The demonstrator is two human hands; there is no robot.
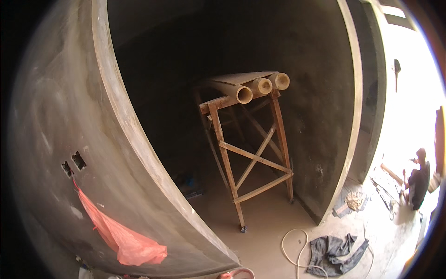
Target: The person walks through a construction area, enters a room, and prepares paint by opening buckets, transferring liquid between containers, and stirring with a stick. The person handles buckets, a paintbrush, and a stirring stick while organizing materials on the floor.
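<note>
Neither of my hands shows in the head view. Ahead, inside a dim doorway, stands a wooden trestle [254, 158] with crossed braces. Thick bamboo poles [244, 95] lie across its top, their cut ends facing me, with a flat board [246, 77] over them. On the wall to the left hangs a pink plastic bag [123, 239], its upper end at one of two cut-out box holes [79, 160]. At the lower edge a round reddish rim [241, 273] is partly cut off, and I cannot make out what it belongs to.
Dark crumpled clothing [337, 255] lies on the floor at the lower right, beside a looped pale hose [297, 253]. Farther right, a person [419, 181] sits low in bright light near a pile of material [354, 201]. Plastered door edges [139, 139] frame the opening.
</note>
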